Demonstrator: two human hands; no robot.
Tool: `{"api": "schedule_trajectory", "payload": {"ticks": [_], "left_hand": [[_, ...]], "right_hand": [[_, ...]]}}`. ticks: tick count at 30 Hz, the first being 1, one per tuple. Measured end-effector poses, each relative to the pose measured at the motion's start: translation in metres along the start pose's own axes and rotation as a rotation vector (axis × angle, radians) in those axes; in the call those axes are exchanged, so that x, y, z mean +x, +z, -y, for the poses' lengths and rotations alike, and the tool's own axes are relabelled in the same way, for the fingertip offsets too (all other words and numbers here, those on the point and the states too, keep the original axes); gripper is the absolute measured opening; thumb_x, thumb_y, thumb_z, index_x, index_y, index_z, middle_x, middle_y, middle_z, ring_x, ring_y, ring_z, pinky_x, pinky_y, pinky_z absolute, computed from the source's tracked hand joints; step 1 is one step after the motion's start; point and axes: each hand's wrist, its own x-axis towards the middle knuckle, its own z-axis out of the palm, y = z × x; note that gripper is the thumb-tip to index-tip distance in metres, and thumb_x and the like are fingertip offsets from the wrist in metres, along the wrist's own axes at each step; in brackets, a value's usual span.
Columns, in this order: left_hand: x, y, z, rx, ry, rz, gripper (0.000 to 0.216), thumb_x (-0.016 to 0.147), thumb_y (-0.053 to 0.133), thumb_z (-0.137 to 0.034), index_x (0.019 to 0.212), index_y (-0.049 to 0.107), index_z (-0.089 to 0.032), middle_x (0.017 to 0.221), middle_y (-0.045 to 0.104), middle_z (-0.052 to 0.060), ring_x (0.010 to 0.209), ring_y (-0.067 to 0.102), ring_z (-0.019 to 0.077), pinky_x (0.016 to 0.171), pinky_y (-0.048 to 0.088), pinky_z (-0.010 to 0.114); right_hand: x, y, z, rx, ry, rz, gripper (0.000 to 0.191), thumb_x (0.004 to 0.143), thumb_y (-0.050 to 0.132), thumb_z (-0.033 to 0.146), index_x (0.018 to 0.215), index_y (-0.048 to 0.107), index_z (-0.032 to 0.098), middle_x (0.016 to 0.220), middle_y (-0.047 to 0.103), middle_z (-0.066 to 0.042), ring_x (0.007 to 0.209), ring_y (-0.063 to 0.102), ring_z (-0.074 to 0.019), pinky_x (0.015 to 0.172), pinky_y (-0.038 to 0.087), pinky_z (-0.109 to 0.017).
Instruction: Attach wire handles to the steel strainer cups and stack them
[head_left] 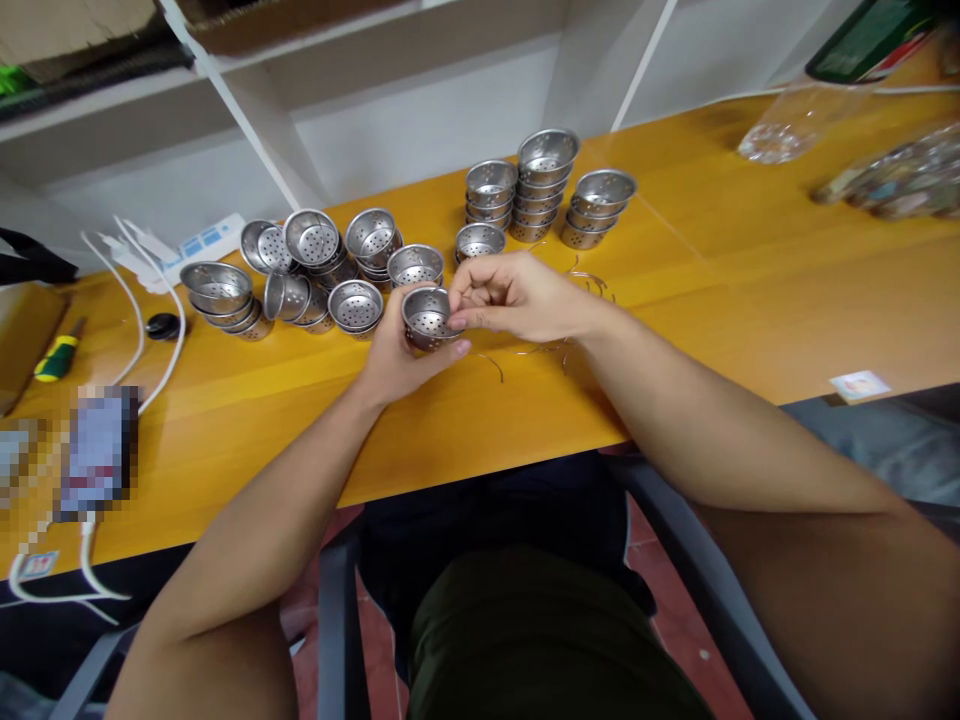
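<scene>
My left hand (405,352) is wrapped round a small perforated metal cup (429,316), its mouth tilted up towards me. At the cup's right rim, the thumb and forefinger of my right hand (504,292) are pinched together; whatever is between them is too small to make out. Thin curved metal wires (592,282) lie on the table beyond my right wrist, and another bent wire (495,366) shows just below the hands. Close behind the held cup stand another perforated cup (415,264) and a short stack (480,240).
Stacks of perforated cups (311,238) crowd the left middle of the wooden table (720,330); taller stacks (547,160) stand at the back. To the left are a power strip (202,243), white cables, a screwdriver (58,358) and a blurred-out device (101,450). A plastic bottle (780,130) is far right.
</scene>
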Motion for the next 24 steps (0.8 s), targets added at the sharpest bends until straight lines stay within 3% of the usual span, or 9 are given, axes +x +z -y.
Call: {"api": "schedule_trajectory", "payload": {"ticks": [8, 12, 17, 24], "left_hand": [[0.001, 0.0037, 0.0, 0.045, 0.03, -0.022, 0.079, 0.104, 0.098, -0.077, 0.158, 0.062, -0.031, 0.143, 0.08, 0.009, 0.125, 0.084, 0.0271, 0.111, 0.072, 0.045], [0.001, 0.0037, -0.0017, 0.063, 0.047, -0.025, 0.076, 0.107, 0.094, -0.078, 0.156, 0.062, -0.03, 0.14, 0.079, 0.008, 0.122, 0.083, 0.0256, 0.11, 0.072, 0.043], [0.0006, 0.0025, -0.0021, 0.071, 0.027, -0.012, 0.08, 0.106, 0.094, -0.081, 0.158, 0.06, -0.03, 0.143, 0.079, 0.009, 0.125, 0.083, 0.0271, 0.11, 0.072, 0.043], [0.0006, 0.0007, -0.0022, 0.061, 0.016, -0.016, 0.09, 0.099, 0.099, -0.084, 0.161, 0.058, -0.031, 0.145, 0.076, 0.01, 0.135, 0.082, 0.0318, 0.121, 0.072, 0.05]], "right_hand": [[-0.0008, 0.0007, -0.0013, -0.08, -0.008, -0.039, 0.047, 0.099, 0.111, 0.053, 0.102, 0.076, 0.021, 0.08, 0.07, 0.004, 0.069, 0.059, -0.0124, 0.064, 0.048, -0.027], [-0.0015, 0.0007, -0.0023, -0.088, -0.01, -0.033, 0.049, 0.1, 0.111, 0.055, 0.102, 0.077, 0.021, 0.079, 0.072, 0.004, 0.07, 0.062, -0.013, 0.064, 0.048, -0.028], [-0.0021, 0.0027, -0.0029, -0.109, -0.015, -0.052, 0.052, 0.099, 0.111, 0.061, 0.102, 0.077, 0.022, 0.081, 0.074, 0.003, 0.071, 0.064, -0.0142, 0.064, 0.048, -0.029], [-0.0031, 0.0041, 0.0014, -0.172, -0.037, -0.062, 0.044, 0.105, 0.106, 0.055, 0.101, 0.076, 0.022, 0.079, 0.069, 0.003, 0.069, 0.058, -0.0137, 0.062, 0.043, -0.03]]}}
